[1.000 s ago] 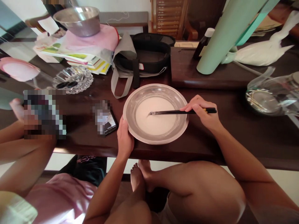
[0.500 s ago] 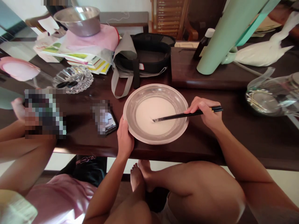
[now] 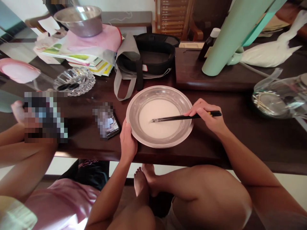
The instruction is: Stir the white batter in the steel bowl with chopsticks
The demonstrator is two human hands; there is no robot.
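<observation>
A wide metal bowl [image 3: 184, 134] sits on the dark wooden table, with a white liquid [image 3: 160, 108] covering its bottom. My left hand [image 3: 129, 140] grips the bowl's left rim, its thumb at the near side and the fingers mostly hidden below the edge. Over the right rim, my right hand [image 3: 207, 115] is closed around a pair of black chopsticks [image 3: 172, 118]. Their tips, coated in white, dip into the liquid left of its middle.
Left of the bowl lies a phone [image 3: 109, 123]. Behind stand a black and grey bag [image 3: 153, 54], a glass dish [image 3: 75, 81], and a steel basin [image 3: 81, 24] on books. A green cylinder [image 3: 230, 41] and a clear jar [image 3: 275, 99] are at right. Another person's hand [image 3: 19, 111] is far left.
My right hand and the chopsticks have shifted left, so the tips moved leftward through the white liquid. My left hand and the bowl have stayed in place.
</observation>
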